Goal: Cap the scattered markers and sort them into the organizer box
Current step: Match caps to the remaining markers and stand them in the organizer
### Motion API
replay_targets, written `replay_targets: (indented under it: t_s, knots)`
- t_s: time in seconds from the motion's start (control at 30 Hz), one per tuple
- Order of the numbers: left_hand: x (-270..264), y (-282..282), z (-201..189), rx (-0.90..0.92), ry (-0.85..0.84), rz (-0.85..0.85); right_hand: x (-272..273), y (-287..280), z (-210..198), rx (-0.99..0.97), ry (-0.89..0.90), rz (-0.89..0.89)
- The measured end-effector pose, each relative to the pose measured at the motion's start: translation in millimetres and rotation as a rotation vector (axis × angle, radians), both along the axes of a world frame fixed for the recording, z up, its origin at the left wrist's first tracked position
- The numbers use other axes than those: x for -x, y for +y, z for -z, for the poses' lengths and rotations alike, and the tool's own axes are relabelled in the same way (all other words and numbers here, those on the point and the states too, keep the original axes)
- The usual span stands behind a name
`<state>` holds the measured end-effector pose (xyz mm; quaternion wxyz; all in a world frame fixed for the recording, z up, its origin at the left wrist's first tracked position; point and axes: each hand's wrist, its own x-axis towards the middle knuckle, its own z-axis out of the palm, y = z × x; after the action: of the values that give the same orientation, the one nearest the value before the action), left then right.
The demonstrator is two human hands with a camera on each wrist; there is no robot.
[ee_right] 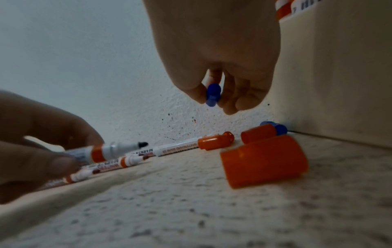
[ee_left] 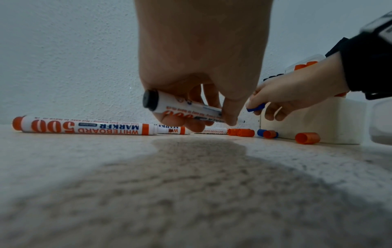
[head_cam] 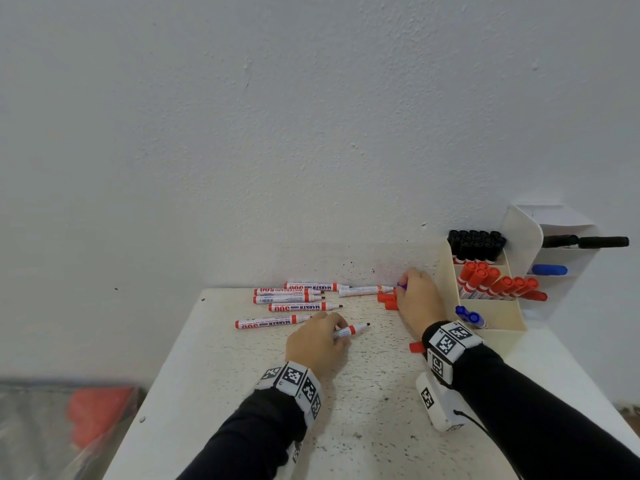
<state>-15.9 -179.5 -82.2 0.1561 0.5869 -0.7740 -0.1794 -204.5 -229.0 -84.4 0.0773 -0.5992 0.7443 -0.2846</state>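
Note:
My left hand [head_cam: 320,336] grips an uncapped marker [head_cam: 351,330] with a dark tip, lifted just off the white table [head_cam: 277,410]; the left wrist view shows its barrel [ee_left: 182,105] between thumb and fingers. My right hand [head_cam: 417,299] pinches a blue cap [ee_right: 212,94] near the wall, beside the organizer box [head_cam: 491,317]. Several uncapped red-banded markers [head_cam: 291,298] lie in a row at the table's back. Loose red caps [head_cam: 389,301] and another blue cap [ee_right: 280,128] lie under my right hand. The box holds black-capped, red-capped [head_cam: 498,282] and blue-capped [head_cam: 469,317] markers.
One red cap [head_cam: 415,347] lies by my right wrist. A white tagged device [head_cam: 438,403] sits on the table below my right forearm. A white holder [head_cam: 554,251] with a black and a blue marker stands behind the box. The wall rises directly behind the table.

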Motion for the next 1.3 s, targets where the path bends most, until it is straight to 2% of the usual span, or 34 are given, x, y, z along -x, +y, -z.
replay_targets:
  t_s: [0.1,0.17,0.3,0.37,0.47,0.57,0.77,0.97,1.13,1.2,1.3]
  knots:
    - [2,2,0,0.012,0.007,-0.007,-3,11,-10,-0.005,-0.134,-0.051]
    - [3,2,0,0.016,0.007,-0.013,-1,17,-13,-0.105,-0.103,-0.121]
    - [2,1,1,0.009,0.006,-0.016,-7,32,-26,-0.575,0.107,-0.131]
    - [2,1,2,0.010,0.005,-0.019,-5,41,-30,-0.764,0.244,-0.192]
    - [2,1,3,0.011,0.003,-0.026,1,52,-31,-0.907,0.459,-0.287]
    - [4,2,3,0.010,-0.002,-0.022,3,52,-24,-0.853,0.461,-0.326]
    - [6,3,2,0.020,-0.005,-0.021,3,29,-4,-0.414,0.130,-0.190]
    - [5,2,2,0.020,-0.001,-0.018,3,22,4,-0.466,0.150,-0.269]
    - [6,2,2,0.033,0.010,-0.032,7,25,3,-0.191,-0.176,-0.255]
    - [6,1,3,0.031,0.021,-0.039,6,28,-3,-0.166,-0.321,-0.253]
    - [5,-1,5,0.028,0.023,-0.039,4,32,-8,-0.206,-0.288,-0.345]
